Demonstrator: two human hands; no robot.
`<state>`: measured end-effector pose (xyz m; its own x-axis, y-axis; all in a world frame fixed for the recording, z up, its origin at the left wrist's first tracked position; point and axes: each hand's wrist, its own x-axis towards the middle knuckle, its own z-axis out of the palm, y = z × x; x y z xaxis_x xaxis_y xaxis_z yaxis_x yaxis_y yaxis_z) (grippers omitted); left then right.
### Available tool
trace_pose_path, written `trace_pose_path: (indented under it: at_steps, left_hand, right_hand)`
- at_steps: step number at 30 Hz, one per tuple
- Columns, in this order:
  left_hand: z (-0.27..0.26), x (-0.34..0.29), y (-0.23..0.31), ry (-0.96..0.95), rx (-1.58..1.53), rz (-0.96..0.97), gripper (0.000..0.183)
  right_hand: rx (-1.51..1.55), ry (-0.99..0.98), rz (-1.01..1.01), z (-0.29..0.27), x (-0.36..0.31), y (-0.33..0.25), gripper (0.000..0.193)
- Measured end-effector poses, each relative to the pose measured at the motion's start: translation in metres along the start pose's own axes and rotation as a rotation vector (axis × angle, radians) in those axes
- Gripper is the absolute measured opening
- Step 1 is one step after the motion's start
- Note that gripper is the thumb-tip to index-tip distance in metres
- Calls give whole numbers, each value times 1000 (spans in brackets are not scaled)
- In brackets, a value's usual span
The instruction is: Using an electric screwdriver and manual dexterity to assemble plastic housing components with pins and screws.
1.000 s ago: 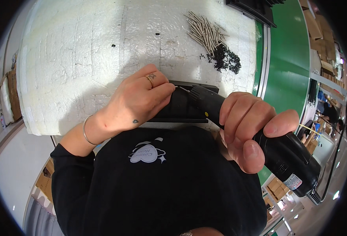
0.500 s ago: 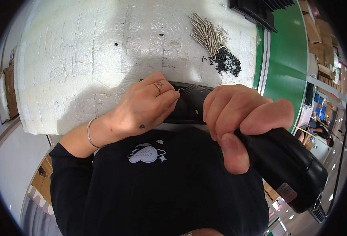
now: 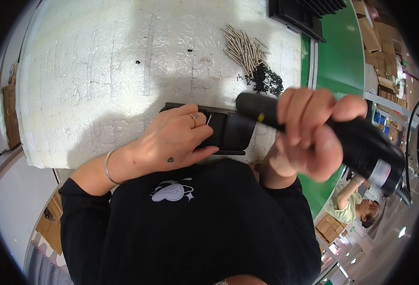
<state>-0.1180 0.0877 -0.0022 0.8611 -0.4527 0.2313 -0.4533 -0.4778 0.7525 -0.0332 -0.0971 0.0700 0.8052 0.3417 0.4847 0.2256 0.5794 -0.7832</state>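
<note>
The step in hand looked like driver work on a shallow black part (image 3: 238,135), flat-sided and dull, at the frame's centre. The right hand's (image 3: 309,128) grip was wrapped round a smooth black power screwdriver (image 3: 368,147), right of centre. The left hand's (image 3: 176,137) grip curled over the part; whether it pinched the slim silver pin (image 3: 210,119) there, I could not tell. Further driving would probably call for a steady part and an aligned tip. Upper right, shiny metal rods (image 3: 245,51) and tiny black screws (image 3: 267,81) lay heaped on crinkled white sheeting (image 3: 100,61).
</note>
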Motion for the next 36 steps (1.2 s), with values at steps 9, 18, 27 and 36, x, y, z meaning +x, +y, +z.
trace_pose_path:
  at_steps: [9,18,27,36]
  left_hand:
    - [-14,9,-10,97,-45,-1,18]
    - [-12,55,-36,154,69,-11,11]
    - [8,72,-42,174,129,-36,18]
    - [8,74,-43,296,88,154,15]
  right_hand:
    - [-205,250,-4,-38,12,28,28]
    - [-105,206,-88,-33,12,24,27]
    - [-58,209,-72,-31,7,19,28]
    - [-36,111,-82,-24,3,-8,33]
